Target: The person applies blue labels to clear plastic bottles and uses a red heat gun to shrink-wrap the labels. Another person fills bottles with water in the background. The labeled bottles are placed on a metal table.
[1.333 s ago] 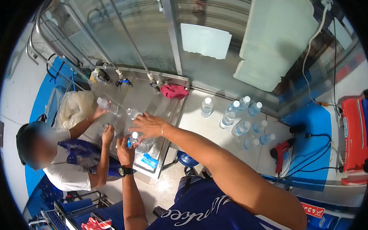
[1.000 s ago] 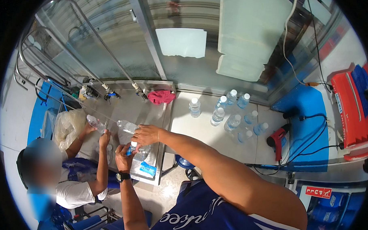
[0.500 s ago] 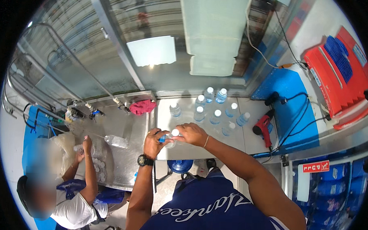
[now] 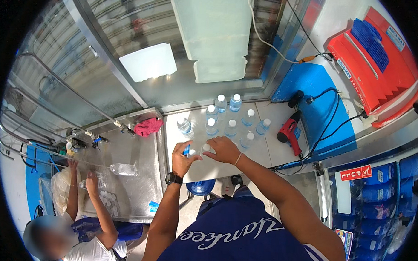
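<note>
**Two hands meet over capped bottles on the white table**

From my remote seat, looking down through the head camera, I see the left hand (image 4: pixel 184 158), a black watch (image 4: pixel 173 178) on its wrist, curled around a small blue piece (image 4: pixel 186 150); what that piece is, I cannot tell. The right hand (image 4: pixel 223 149) is cupped over a white-capped bottle (image 4: pixel 206 149) near the front edge of the white table (image 4: pixel 263 148), fingers closed on its top. Just beyond stands a cluster of capped water bottles (image 4: pixel 229 117). A red heat gun (image 4: pixel 288 131) lies to the right, on its cord. At left, a second person's hand (image 4: pixel 92 180) rests beside a clear bottle (image 4: pixel 123 169) lying on the steel counter (image 4: pixel 138 192), near a pink rag (image 4: pixel 148 126).
</note>
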The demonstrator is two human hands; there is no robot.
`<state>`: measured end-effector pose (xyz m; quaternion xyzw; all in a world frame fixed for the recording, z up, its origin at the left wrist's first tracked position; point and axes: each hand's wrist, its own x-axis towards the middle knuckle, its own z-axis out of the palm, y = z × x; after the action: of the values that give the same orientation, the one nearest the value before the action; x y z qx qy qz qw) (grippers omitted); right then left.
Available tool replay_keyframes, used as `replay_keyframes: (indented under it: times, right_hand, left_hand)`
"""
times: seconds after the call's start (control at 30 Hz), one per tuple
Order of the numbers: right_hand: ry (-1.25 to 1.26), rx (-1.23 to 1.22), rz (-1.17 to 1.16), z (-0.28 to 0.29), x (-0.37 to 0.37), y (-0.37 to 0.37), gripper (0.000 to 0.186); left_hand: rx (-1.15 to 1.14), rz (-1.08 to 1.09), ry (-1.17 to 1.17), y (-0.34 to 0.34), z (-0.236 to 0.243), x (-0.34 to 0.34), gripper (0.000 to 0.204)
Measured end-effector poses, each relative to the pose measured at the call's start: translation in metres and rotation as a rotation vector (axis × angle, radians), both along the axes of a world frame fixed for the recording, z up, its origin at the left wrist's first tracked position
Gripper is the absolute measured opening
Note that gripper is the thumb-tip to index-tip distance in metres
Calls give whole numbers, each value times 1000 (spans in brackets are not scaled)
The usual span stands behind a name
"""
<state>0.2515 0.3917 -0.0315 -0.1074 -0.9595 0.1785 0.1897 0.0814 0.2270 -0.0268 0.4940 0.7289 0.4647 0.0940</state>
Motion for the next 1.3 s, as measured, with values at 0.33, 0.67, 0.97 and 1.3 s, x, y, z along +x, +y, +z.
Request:
replay_keyframes:
  times: [0.33,0.67,0.97,1.3]
  right_hand:
    - [269,-305,-134,68,15,-58,48]
    - [189,-1287,-226,44,29,-113,24]
    - [176,-1902,-441,20,72,-96,24]
    - [151,-489,-416,59,77,-46,19]
  left_hand:
    - [327,192,-1439,-64,38,38,35]
    - [131,201,-1082,-69,35,92,30]
    - [31,77,-1093,-59,-7,117,42]
    - [-8,186,-1312,-54,-17,133,37]
